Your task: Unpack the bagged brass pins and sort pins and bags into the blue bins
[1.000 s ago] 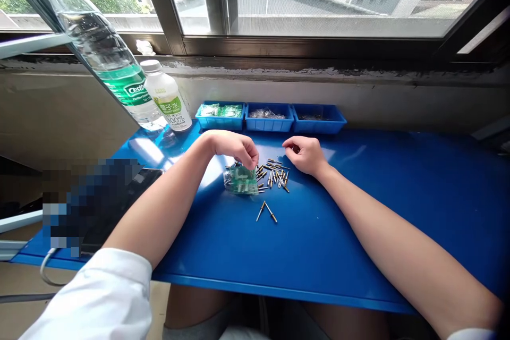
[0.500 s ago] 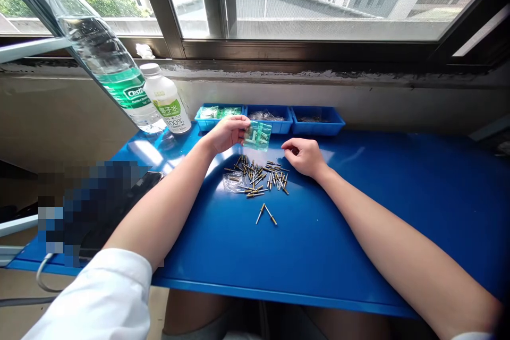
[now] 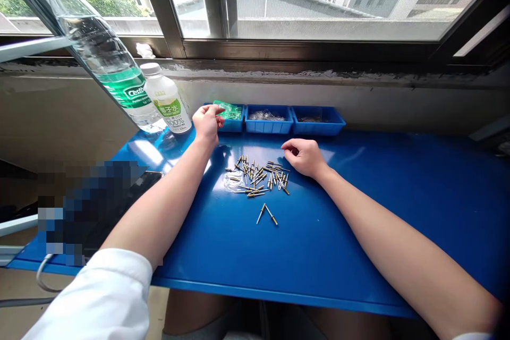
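Observation:
My left hand (image 3: 207, 122) pinches the edge of a small green plastic bag (image 3: 228, 109) over the left blue bin (image 3: 231, 126), where other green bags lie; where the held bag ends and those begin is hard to tell. My right hand (image 3: 306, 157) rests on the table with fingers curled in, and nothing shows in it. Just left of it lies a loose pile of blind rivets (image 3: 255, 172), brass-coloured with silver pins. Two more rivets (image 3: 271, 215) form a V nearer me. A clear plastic bag (image 3: 234, 183) lies at the pile's left edge.
A middle blue bin (image 3: 269, 126) holds clear bags; the right blue bin (image 3: 319, 127) has a few things inside. A white bottle (image 3: 169, 101) and a tall water bottle (image 3: 115, 71) stand at the back left of the blue table (image 3: 247, 255). The window wall (image 3: 382, 106) bounds the back.
My left hand has carried the green bag back and to the left, from above the rivets to the left bin. My right hand and the rivets have stayed put.

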Tool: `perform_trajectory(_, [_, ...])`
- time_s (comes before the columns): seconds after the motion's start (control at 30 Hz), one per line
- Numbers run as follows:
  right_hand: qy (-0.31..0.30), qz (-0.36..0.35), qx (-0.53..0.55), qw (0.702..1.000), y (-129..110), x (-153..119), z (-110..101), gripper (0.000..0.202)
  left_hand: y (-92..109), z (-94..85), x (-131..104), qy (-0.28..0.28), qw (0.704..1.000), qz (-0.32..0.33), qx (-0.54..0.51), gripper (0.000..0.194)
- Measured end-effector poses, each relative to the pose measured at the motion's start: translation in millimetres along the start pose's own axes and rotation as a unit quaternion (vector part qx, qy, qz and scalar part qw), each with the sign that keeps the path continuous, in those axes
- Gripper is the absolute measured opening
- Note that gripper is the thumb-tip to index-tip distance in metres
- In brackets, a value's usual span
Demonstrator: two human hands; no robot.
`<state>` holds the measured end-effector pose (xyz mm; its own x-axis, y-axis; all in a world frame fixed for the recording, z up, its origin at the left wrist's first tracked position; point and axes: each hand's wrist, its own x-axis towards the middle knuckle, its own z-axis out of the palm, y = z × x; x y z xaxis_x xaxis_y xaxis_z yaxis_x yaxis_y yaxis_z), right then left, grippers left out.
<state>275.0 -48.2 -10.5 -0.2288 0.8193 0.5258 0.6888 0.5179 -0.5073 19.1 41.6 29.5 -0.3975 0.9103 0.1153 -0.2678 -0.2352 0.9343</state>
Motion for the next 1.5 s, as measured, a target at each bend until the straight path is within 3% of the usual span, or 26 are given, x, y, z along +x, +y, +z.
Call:
perform_trajectory(0.2, [-0.004, 0.0, 0.001, 1.0, 0, 0, 0, 0.016, -10, -8.5, 8, 0.04, 0.984, 0.022, 0.173, 0.012])
perform_trajectory(0.37, [-0.01, 0.003, 0.0, 1.0, -1, 0, 0, 0.016, -9, -15.1, 6, 0.102, 0.919, 0.128, 0.36, 0.013])
perform_trajectory(0.43, [-0.012, 0.004, -0.001, 1.0, -1, 0, -1, 0.016, -7, -15.4, 0, 0.081, 0.882, 0.204, 0.417, 0.014])
perform_trajectory(0.53, [-0.012, 0.006, -0.003, 1.0, -1, 0, 0, 0.016, -7, -13.5, -11, 0.001, 0.819, 0.304, 0.486, 0.03])
perform_trajectory(0.6, [-0.011, 0.005, -0.003, 1.0, -1, 0, 0, 0.016, -10, -12.0, -16, -0.044, 0.788, 0.317, 0.525, 0.04])
perform_trajectory(0.73, [-0.01, 0.0, -0.002, 1.0, -1, 0, 0, 0.016, -16, -11.4, -19, -0.093, 0.753, 0.271, 0.592, 0.051])
perform_trajectory(0.93, [-0.007, -0.002, -0.003, 1.0, 0, -1, 1, 0.015, -14, -10.3, -23, -0.103, 0.748, 0.257, 0.603, 0.049])
perform_trajectory(1.2, [-0.011, 0.003, -0.004, 1.0, 1, -1, 0, 0.016, -8, -11.0, -20, -0.066, 0.802, 0.314, 0.504, 0.029])
perform_trajectory(1.27, [-0.011, 0.002, -0.004, 1.0, 1, -1, 0, 0.016, -3, -11.1, -18, -0.114, 0.821, 0.309, 0.467, 0.018])
perform_trajectory(1.37, [-0.014, -0.001, 0.0, 1.0, 2, -1, 0, 0.016, 11, -7.5, -19, -0.274, 0.834, 0.245, 0.412, 0.011])
perform_trajectory(1.43, [-0.014, -0.003, 0.003, 1.0, 2, -1, 0, 0.016, 25, -3.0, -23, -0.397, 0.802, 0.166, 0.414, 0.009])
perform_trajectory(1.5, [-0.013, -0.003, 0.005, 1.0, 2, -1, 0, 0.016, 40, 1.8, -28, -0.503, 0.721, 0.064, 0.473, 0.011])
